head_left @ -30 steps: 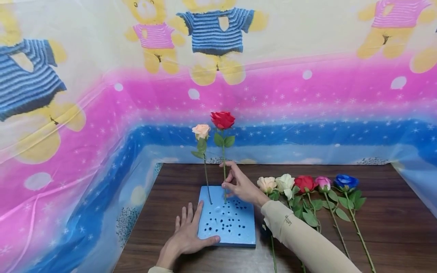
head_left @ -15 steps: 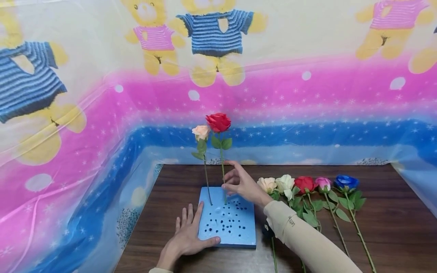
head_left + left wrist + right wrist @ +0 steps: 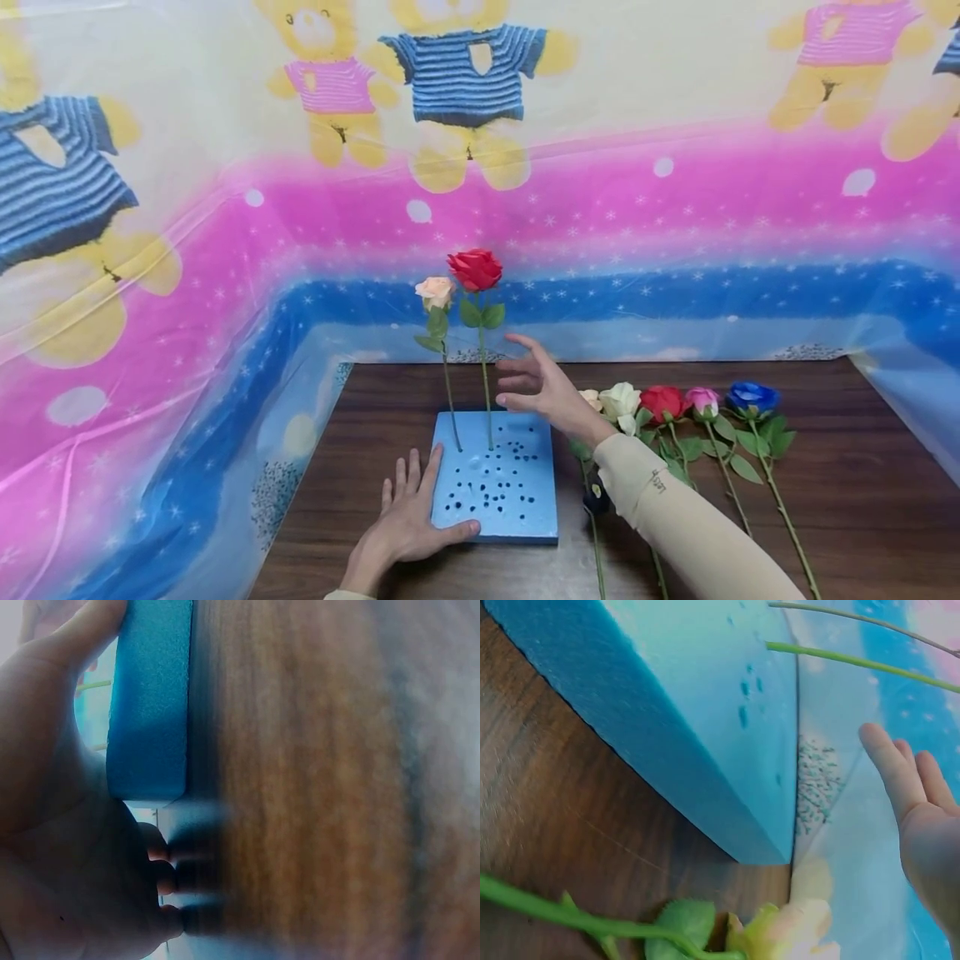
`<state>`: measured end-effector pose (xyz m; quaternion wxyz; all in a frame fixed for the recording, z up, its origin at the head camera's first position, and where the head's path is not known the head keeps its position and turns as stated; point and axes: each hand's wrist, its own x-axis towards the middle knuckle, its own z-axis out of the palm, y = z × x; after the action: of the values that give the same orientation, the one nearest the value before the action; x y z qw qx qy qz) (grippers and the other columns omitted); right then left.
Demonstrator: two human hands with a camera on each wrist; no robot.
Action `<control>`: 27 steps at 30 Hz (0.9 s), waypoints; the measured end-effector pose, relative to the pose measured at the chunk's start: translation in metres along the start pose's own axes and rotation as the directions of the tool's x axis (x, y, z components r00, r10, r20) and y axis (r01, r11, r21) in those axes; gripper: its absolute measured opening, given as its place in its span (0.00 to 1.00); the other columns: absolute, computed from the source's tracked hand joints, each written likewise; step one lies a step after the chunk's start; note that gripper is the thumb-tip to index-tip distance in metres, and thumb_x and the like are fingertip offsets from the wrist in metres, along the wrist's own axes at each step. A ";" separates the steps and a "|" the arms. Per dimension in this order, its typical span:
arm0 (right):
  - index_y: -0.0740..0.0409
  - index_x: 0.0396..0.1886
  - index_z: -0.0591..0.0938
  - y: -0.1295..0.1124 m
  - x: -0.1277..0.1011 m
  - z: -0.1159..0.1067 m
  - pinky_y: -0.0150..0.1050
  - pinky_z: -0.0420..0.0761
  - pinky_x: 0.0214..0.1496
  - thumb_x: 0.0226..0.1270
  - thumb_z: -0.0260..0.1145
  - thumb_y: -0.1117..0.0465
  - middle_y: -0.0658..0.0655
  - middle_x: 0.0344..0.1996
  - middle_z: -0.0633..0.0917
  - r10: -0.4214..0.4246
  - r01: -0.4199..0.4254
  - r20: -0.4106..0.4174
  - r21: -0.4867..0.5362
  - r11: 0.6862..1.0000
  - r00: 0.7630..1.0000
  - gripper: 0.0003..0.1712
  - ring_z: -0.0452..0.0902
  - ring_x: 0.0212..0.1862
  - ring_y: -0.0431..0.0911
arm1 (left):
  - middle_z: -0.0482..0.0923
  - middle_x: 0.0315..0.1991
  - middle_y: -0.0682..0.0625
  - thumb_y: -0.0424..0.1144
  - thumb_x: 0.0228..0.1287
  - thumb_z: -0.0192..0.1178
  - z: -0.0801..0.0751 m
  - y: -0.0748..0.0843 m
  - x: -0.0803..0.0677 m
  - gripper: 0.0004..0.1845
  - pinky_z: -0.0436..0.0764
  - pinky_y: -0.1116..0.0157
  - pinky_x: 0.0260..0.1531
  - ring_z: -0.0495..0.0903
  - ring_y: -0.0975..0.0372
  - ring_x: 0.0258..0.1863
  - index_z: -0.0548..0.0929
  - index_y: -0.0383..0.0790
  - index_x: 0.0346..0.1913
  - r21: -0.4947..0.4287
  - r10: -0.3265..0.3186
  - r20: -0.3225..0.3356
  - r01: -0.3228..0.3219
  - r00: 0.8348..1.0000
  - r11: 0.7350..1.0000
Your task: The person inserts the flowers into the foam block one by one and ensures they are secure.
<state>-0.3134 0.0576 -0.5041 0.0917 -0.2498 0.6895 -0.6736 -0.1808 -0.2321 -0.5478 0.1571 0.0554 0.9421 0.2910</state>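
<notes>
Wooden table (image 3: pixel 825 467); right hand (image 3: pixel 542 388) spread, hovering.

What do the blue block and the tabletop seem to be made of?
The blue block looks like matt foam: thick, soft-edged, with poked holes that hold two stems. The tabletop looks like dark wood or wood-look laminate, with grain streaks and a slight sheen; which one cannot be told. The left hand rests against the block.
</notes>
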 end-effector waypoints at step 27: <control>0.19 0.91 0.52 -0.047 -0.045 -0.081 0.58 0.88 0.65 0.74 0.81 0.61 0.51 0.87 0.66 -0.041 0.037 -0.088 -0.039 0.999 0.995 0.63 0.69 0.82 0.64 | 0.29 0.90 0.27 0.77 0.62 0.73 -0.002 -0.002 0.001 0.73 0.32 0.23 0.79 0.27 0.29 0.88 0.37 0.52 0.94 -0.011 0.010 0.007 -0.010 1.000 1.000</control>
<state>-0.3017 0.1520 -0.4612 0.0429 -0.2346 0.7004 -0.6727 -0.1826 -0.2340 -0.5476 0.1594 0.0605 0.9397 0.2966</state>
